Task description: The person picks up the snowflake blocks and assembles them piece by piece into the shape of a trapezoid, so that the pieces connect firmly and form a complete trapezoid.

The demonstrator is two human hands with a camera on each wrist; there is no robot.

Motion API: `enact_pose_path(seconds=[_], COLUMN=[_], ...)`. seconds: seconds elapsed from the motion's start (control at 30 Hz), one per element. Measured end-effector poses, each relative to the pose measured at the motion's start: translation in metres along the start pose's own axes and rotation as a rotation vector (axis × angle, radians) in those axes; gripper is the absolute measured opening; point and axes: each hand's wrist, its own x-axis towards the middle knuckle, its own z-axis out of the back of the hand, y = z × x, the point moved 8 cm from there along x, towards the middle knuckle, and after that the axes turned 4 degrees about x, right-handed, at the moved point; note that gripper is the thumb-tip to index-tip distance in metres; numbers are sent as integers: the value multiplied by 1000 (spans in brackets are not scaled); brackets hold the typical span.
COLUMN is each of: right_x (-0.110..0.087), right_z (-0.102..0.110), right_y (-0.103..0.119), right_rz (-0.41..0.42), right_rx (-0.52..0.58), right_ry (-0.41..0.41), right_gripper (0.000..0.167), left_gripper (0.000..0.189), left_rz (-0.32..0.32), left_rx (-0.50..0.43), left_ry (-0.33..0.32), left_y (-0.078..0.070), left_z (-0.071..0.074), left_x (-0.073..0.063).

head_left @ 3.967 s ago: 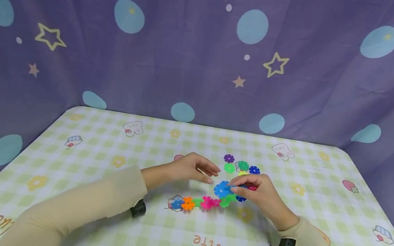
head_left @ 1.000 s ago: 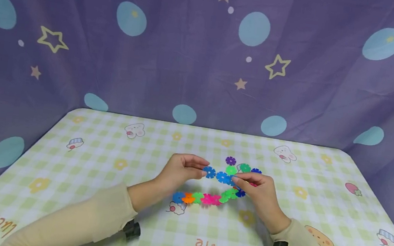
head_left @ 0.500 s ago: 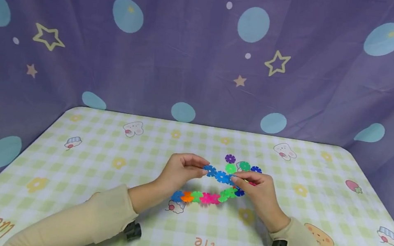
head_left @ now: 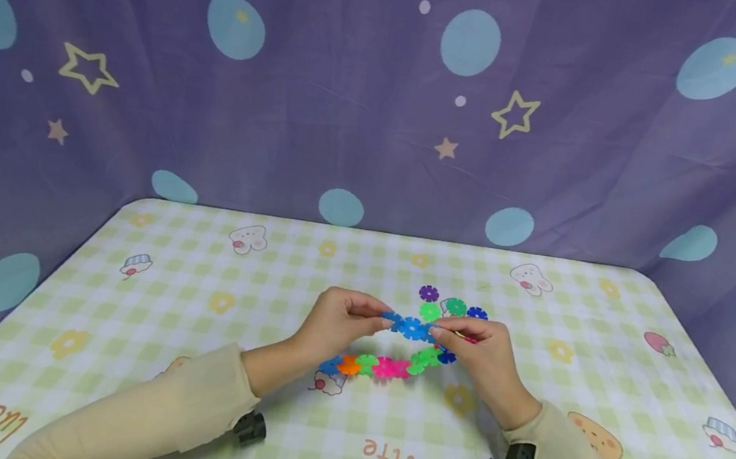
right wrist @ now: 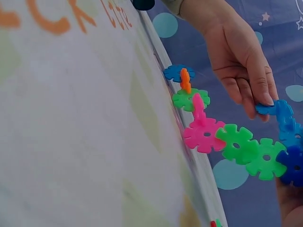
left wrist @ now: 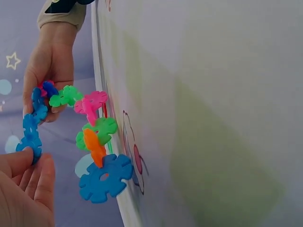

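Nearest were the two sleeves, a black camera at each wrist. Just beyond ran the near side of a chain of slotted flower discs, from a blue end disc through orange, green and pink, curving round towards the right hand; whether that end touched the checked cloth could not be told. Further on, the left hand had thumb and fingers pinched together on a blue disc; the right hand's thumb and forefinger were clamped on another, with a middle blue disc between. The step in hand looked like joining the left-held disc to the chain; how deep its slot sat was too small to tell. The next move seemed to call for slots aligned and a firm, level push. Past the hands lay a purple disc and a teal disc, before the starred curtain
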Motion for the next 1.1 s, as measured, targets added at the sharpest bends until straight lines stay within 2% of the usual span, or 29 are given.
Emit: enact_pose_path(seconds=[0.2, 0.43, 0.57, 0.67, 0.8, 0.9, 1.1], right_x=[1, 2, 1, 0, 0, 0, -2], right_z=[-3, -10, -14, -16, -18, -18, -18], right_y=[6, 9, 10, 11, 13, 15, 17], right_rz=[-13, -57, -80, -82, -44, -16, -1], right_rx=[-26, -143, -185, -225, -268, -278, -293], right_ry=[92, 220, 254, 286, 314, 308, 319], right_gripper=[16, 26, 27, 29, 31, 31, 30], left_gripper=[11, 11, 11, 12, 12, 12, 11], left_rz=[-38, -92, -97, -105, -107, -114, -185], left_rx=[38, 81, 94, 77, 72, 82, 85], left_ry=[27, 67, 73, 84, 97, 101, 120], left_y=[-4, -12, -18, -17, -12, -14, -20], left_z=[-1, -6, -6, -7, -9, -10, -13], left_x=[-2, -4, -7, -8, -7, -8, -12])
